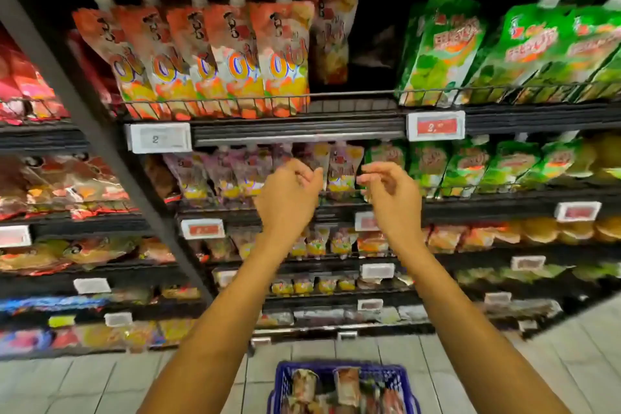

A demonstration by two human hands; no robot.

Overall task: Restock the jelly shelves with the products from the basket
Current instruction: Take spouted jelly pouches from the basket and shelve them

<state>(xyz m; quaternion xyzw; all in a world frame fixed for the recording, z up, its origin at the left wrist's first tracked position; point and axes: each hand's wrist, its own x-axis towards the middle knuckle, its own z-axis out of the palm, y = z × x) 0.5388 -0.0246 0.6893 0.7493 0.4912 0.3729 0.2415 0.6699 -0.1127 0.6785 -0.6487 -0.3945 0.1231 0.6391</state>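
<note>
A blue basket (285,376) stands on the floor at the bottom centre, with several jelly pouches (346,386) upright in it. Both my arms are raised toward the second shelf. My left hand (289,195) and my right hand (389,191) hover side by side in front of a row of purple jelly pouches (232,171). Their fingers are loosely curled and nothing is held in either. Above, orange pouches (215,60) fill the top shelf's left part, with a dark gap (373,54) beside one orange pouch (332,33) set further back.
Green pouches (470,47) fill the top shelf's right side and more green ones (470,165) sit right of my hands. Price tags (435,126) line the shelf edges. A black upright post (84,104) divides this bay from snack shelves (60,185) on the left. Pale tiles (100,383) cover the floor.
</note>
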